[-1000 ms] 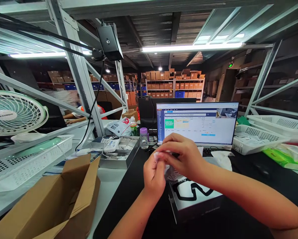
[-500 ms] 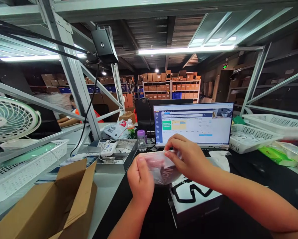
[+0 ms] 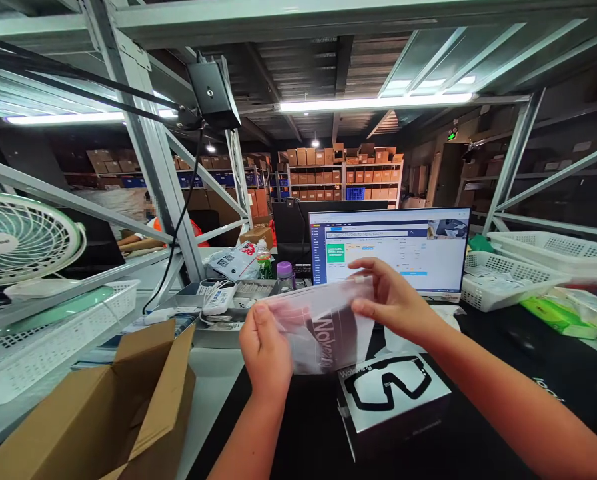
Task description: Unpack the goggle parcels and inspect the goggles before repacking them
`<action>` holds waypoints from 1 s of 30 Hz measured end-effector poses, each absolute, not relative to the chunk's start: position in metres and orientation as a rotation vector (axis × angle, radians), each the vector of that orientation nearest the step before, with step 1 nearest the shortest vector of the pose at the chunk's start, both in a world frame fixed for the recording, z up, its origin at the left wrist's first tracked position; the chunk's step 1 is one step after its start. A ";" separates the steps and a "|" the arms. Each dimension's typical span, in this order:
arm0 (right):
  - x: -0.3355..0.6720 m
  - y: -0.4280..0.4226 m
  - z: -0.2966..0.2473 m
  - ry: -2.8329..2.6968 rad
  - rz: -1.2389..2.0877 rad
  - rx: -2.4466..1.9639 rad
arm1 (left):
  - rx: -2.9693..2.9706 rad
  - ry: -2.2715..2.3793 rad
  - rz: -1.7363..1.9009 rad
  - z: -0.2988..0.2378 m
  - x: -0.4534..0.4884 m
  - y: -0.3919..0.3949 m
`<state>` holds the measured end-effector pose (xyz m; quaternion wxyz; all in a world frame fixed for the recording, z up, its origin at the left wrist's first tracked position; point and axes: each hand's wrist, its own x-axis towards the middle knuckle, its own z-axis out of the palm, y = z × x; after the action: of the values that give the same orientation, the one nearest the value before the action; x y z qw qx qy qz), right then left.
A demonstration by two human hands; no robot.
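Note:
My left hand (image 3: 266, 350) is closed on the left side of a translucent plastic pouch (image 3: 328, 327), its thumb on top. A dark item with pale lettering shows in or behind the pouch; which one I cannot tell. Beside the pouch's upper right corner is my right hand (image 3: 386, 297), its thumb and fingers spread apart; it may be touching the edge lightly. Below the hands, a white-topped box (image 3: 396, 393) printed with black goggles rests on the black desk mat (image 3: 298, 447).
An open cardboard box (image 3: 43, 420) stands at the lower left. Behind the hands is a lit monitor (image 3: 393, 247), with a purple-capped bottle (image 3: 284, 277) to its left. White baskets (image 3: 508, 287) sit at the right, a fan (image 3: 23, 240) at the far left. Another person's arm (image 3: 133, 243) shows beyond the frame.
The pouch has been spread out flatter and wider. My right hand has gone from pinching its top edge to having its fingers apart, and my left hand has shifted slightly left.

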<state>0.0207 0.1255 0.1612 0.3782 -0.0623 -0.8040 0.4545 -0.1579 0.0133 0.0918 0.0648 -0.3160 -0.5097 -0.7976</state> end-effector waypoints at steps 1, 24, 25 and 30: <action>0.018 0.127 0.158 -2.103 1.205 -0.167 | -0.948 -1.531 -2.410 0.094 -0.159 0.013; -0.035 0.166 0.118 -2.111 1.122 -0.484 | -1.405 -2.415 -1.858 0.084 -0.244 -0.007; -0.026 0.172 0.110 -2.129 1.096 -0.512 | -1.372 -2.478 -1.754 0.074 -0.252 -0.005; 0.027 0.187 0.076 -2.181 0.912 -0.662 | -1.239 -2.607 -1.177 0.014 -0.256 0.004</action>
<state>0.0272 0.1866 0.0760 0.3366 -0.2540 -0.8365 0.3498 -0.2564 0.0043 0.0136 0.0124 -0.3974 -0.8362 -0.3776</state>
